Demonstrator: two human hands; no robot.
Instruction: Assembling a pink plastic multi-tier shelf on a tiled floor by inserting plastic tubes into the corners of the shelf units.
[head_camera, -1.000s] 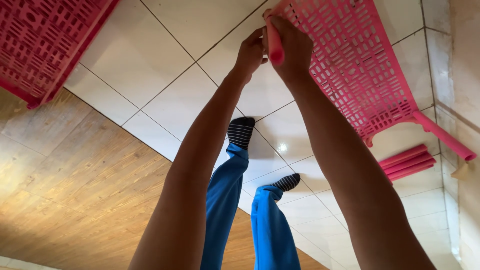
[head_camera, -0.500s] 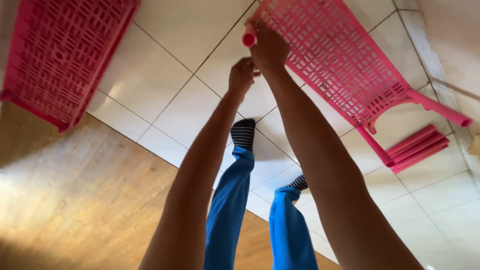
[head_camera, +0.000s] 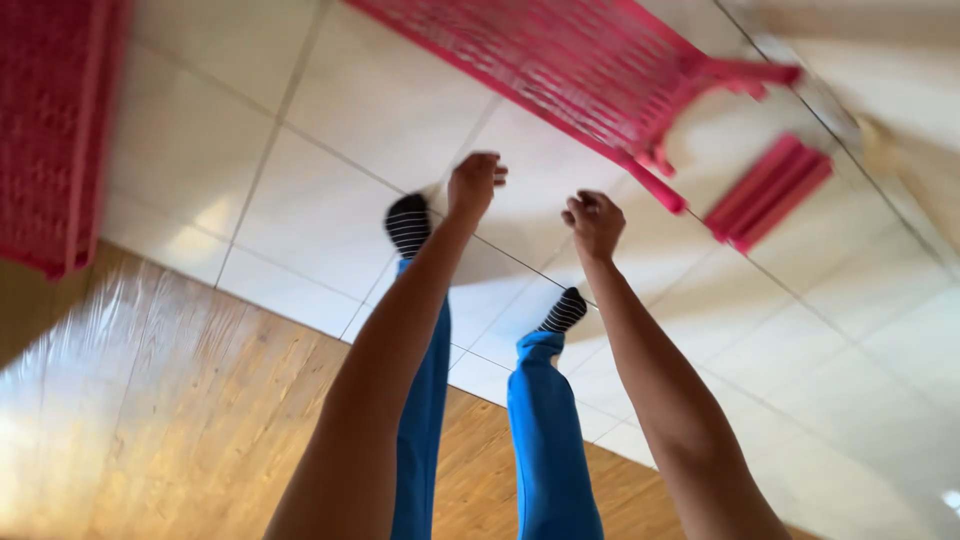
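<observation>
Hands are now hanging free of the pink lattice panel (head_camera: 560, 60), which a half second ago the right hand was gripping at its near corner together with a short pink peg. That peg is no longer showing in either hand. The panel is lying at 12 to 1 o'clock, running off the top edge, with its leg stub and near edge reaching down toward 2 o'clock; motion blur is softening its grid. The left hand (head_camera: 474, 186) is hovering at about 11 o'clock from centre, fingers loosely curled and slightly apart, holding nothing. The right hand (head_camera: 594, 222) is sitting just at 1 o'clock from centre, fingers curled inward toward the palm, apparently clamped on nothing, though the palm side is hidden. Both hands are now well apart from each other, where before they were meeting at the panel corner.

A second pink lattice piece (head_camera: 55, 130) is showing at 9 to 10 o'clock; its inside cannot be seen. A small stack of pink slats (head_camera: 768, 190) is resting on the white tile floor (head_camera: 330, 210) at 2 o'clock. Blue trouser legs (head_camera: 545, 440) with striped socks (head_camera: 408, 225) are stretching over tile and wood flooring (head_camera: 170, 420).
</observation>
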